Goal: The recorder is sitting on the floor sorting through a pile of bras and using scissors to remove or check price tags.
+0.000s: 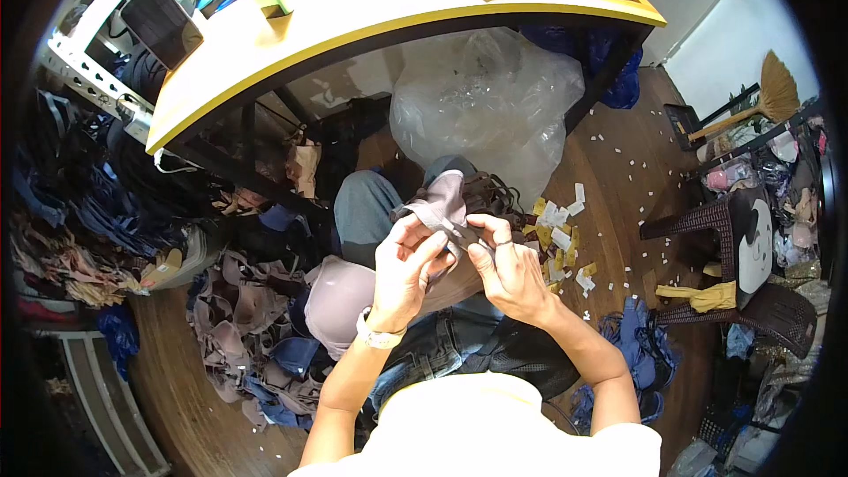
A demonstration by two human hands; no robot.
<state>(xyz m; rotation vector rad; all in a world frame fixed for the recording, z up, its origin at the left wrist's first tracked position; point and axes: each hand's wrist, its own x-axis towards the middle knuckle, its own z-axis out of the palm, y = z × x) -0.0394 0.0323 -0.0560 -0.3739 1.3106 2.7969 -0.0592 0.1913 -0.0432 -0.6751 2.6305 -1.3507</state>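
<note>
A mauve bra (341, 298) lies across my lap, one moulded cup showing left of my left wrist. Its band (444, 205) is raised between my two hands above my knees. My left hand (412, 265) pinches the band's edge between thumb and fingers, and a watch sits on that wrist. My right hand (510, 268) pinches the same fabric from the other side, with a ring on one finger. What lies exactly between the fingertips is too small to tell. Dark straps (497, 189) hang beyond the band, near my right knee.
A heap of mauve and blue bras (245, 331) covers the floor at left. More blue bras (633, 344) lie at right, near a brown plastic stool (729, 245). Tags and paper scraps (560, 225) litter the floor. Ahead stand a yellow-edged table (371, 20) and a clear plastic bag (487, 99).
</note>
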